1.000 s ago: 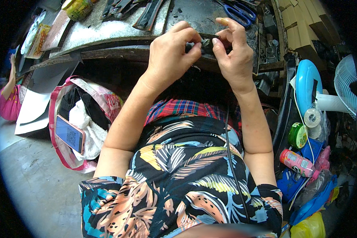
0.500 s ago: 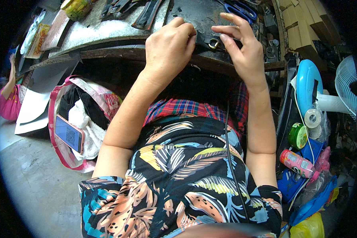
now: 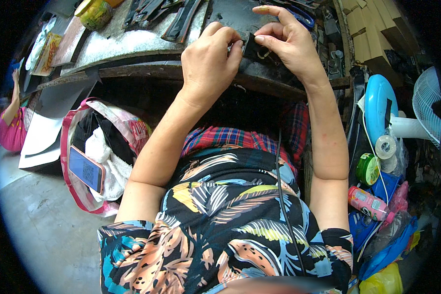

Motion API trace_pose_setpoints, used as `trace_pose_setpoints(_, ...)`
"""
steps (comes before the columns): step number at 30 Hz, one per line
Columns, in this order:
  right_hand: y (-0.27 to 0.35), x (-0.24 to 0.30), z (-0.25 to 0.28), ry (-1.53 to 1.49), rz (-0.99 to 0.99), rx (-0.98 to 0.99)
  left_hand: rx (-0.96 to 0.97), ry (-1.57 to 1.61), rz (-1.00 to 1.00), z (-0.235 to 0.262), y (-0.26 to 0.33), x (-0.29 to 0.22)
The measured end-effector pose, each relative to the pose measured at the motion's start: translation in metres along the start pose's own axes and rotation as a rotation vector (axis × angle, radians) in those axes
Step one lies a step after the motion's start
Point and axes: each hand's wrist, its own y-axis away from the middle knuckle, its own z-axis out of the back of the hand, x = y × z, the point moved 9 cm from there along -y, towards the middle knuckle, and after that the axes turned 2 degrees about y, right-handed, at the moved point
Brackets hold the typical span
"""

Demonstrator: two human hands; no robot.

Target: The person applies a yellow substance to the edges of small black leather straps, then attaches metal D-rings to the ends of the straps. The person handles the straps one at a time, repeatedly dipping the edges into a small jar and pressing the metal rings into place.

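Observation:
Over the near edge of the workbench [image 3: 181, 68], a short black strap [image 3: 250, 48] is stretched between my two hands. My left hand [image 3: 211, 58] is closed, its thumb and bent fingers pinching the strap's left end; the fingertips are partly hidden behind the knuckles. With thumb and forefinger, my right hand [image 3: 290, 48] grips the strap from the other side, while an upper finger stretches out to the left. A brass-coloured metal ring [image 3: 264, 53] shows just under the right thumb, on or beside the strap.
Several dark strips [image 3: 181, 22] lie on the bench beyond my left hand, near a yellow-lidded jar [image 3: 94, 13]. Blue-handled scissors [image 3: 301, 18] rest behind my right hand. A bag with a phone [image 3: 85, 168] stands at left; a fan [image 3: 428, 105] and pink bottle [image 3: 370, 203] are at right.
My right hand has moved slightly left and closed its thumb and forefinger on the black strap. The strap has turned more upright. My left hand has hardly moved.

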Motion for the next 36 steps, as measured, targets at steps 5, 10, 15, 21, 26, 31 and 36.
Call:
trace_pose_setpoints(5,-0.001,-0.005,0.001,-0.013,-0.023,-0.002,0.017,-0.043,0.001,-0.003,0.000,0.002)
trace_pose_setpoints(10,0.001,0.001,0.000,0.253,0.096,-0.060,-0.053,0.169,-0.002,0.005,-0.005,0.004)
trace_pose_setpoints(15,0.004,0.006,-0.004,0.439,0.156,-0.111,0.007,0.071,0.023,0.003,-0.003,0.001)
trace_pose_setpoints(21,0.003,0.009,-0.002,0.388,0.181,-0.017,0.093,-0.026,0.054,-0.008,0.000,-0.004)
trace_pose_setpoints(26,0.003,0.004,-0.005,0.323,0.161,0.113,0.124,0.017,0.149,-0.010,-0.001,0.005)
trace_pose_setpoints(31,0.004,0.007,-0.008,0.395,0.180,0.079,0.120,-0.012,0.165,-0.011,-0.003,0.005)
trace_pose_setpoints(36,0.018,0.031,0.002,0.537,0.287,-0.091,0.175,-0.106,0.071,-0.015,-0.004,0.000)
